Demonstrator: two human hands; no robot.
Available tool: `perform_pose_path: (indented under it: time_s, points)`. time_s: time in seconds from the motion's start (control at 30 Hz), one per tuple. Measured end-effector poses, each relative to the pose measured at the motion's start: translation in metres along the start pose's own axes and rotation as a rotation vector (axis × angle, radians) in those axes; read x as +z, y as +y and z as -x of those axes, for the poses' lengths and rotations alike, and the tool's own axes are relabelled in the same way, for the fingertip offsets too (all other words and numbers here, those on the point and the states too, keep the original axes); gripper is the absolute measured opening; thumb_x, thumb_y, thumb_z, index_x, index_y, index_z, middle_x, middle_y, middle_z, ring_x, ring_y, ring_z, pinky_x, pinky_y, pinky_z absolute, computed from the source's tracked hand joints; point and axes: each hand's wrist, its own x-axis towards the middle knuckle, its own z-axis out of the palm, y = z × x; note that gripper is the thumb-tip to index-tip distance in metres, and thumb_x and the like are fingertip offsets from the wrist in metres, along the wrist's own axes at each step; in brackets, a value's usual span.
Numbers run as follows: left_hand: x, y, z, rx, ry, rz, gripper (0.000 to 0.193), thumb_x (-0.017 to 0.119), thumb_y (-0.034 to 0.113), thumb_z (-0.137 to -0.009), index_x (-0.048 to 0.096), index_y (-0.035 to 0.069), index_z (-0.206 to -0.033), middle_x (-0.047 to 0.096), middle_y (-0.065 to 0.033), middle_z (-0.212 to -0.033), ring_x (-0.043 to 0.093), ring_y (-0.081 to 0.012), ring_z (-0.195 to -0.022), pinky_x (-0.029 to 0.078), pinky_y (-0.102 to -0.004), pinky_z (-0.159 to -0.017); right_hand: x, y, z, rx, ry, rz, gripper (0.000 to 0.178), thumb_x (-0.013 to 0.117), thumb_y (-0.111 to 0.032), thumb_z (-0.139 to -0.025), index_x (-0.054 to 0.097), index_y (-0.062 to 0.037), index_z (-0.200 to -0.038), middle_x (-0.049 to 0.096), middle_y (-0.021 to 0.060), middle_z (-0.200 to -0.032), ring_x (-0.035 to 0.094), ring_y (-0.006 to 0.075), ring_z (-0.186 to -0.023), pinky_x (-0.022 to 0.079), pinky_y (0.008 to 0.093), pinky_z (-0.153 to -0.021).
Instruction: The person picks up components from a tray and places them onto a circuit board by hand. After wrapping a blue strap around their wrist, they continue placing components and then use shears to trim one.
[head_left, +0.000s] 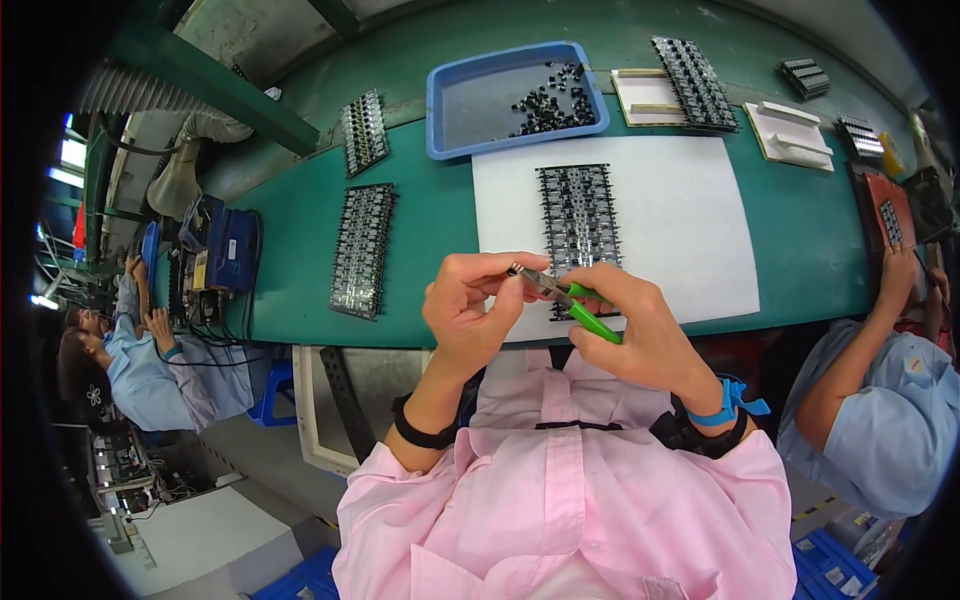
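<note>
My left hand (472,308) pinches a small dark part (515,269) between thumb and fingertips; its exact kind is too small to tell. Green-handled pliers (594,320) lie in the grip of my right hand (636,322), their metal jaws reaching to the part at my left fingertips. Whether the jaws are closed on it, I cannot tell. Just beyond both hands, a panel of rows of small black and silver parts (580,205) rests on a white sheet (680,215). My hands cover some of that panel's near end.
A blue tray (434,112) with loose black pieces (548,110) stands beyond the sheet. More panels lie at left (362,250) and far right (695,85), near white fixtures (790,137). Co-workers in blue sit at left (175,375) and right (880,400).
</note>
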Motion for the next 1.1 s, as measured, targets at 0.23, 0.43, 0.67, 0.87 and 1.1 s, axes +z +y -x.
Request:
perform_pose_path:
  time_s: [0.23,0.43,0.67,0.87,1.1]
  points:
    - [0.0027,0.0012,0.0024,0.005,0.038,0.065,0.016,0.049,-0.011,-0.078,0.041,-0.006,-0.091,0.061,-0.0207,-0.087,0.063,-0.0171,-0.068,0.054,-0.0260,-0.060,-0.0002,0.0001,0.0015,-0.014,-0.020,-0.002,0.034,0.057,-0.004,-0.065,0.052,0.0024,-0.097,0.051,0.0067,-0.074,0.047,0.0146,-0.064,0.040,0.0262,-0.059]
    - [0.0065,0.0025,0.0046,-0.012,0.054,0.093,0.016,0.049,-0.011,-0.078,0.040,-0.006,-0.090,0.061,-0.0207,-0.087,0.062,-0.0164,-0.068,0.054,-0.0258,-0.061,0.0010,0.0024,0.0041,0.017,-0.011,-0.041,0.033,0.058,-0.004,-0.064,0.052,0.0023,-0.096,0.049,0.0059,-0.072,0.044,0.0137,-0.062,0.039,0.0254,-0.057]
    - [0.0046,-0.0025,0.0050,0.033,0.053,0.074,0.017,0.049,-0.012,-0.077,0.040,-0.006,-0.090,0.060,-0.0206,-0.086,0.062,-0.0166,-0.068,0.055,-0.0261,-0.060,0.0010,0.0008,0.0037,0.012,-0.009,-0.053,0.032,0.058,-0.004,-0.064,0.052,0.0025,-0.095,0.048,0.0060,-0.071,0.044,0.0133,-0.061,0.039,0.0253,-0.056]
    - [0.0061,-0.0037,0.0052,0.037,0.063,0.074,0.017,0.048,-0.012,-0.077,0.039,-0.006,-0.091,0.060,-0.0205,-0.086,0.062,-0.0167,-0.067,0.055,-0.0263,-0.060,0.0008,0.0009,0.0034,0.030,-0.022,-0.055,0.031,0.058,-0.004,-0.065,0.052,0.0025,-0.094,0.048,0.0063,-0.071,0.044,0.0131,-0.060,0.038,0.0251,-0.055]
    - [0.0050,-0.0062,0.0067,0.051,0.049,0.141,0.018,0.047,-0.013,-0.077,0.039,-0.006,-0.092,0.060,-0.0219,-0.086,0.063,-0.0189,-0.066,0.055,-0.0277,-0.058,-0.0009,0.0013,0.0040,0.129,-0.106,-0.094,0.030,0.057,-0.005,-0.067,0.053,0.0027,-0.096,0.052,0.0061,-0.074,0.047,0.0108,-0.064,0.039,0.0238,-0.058]
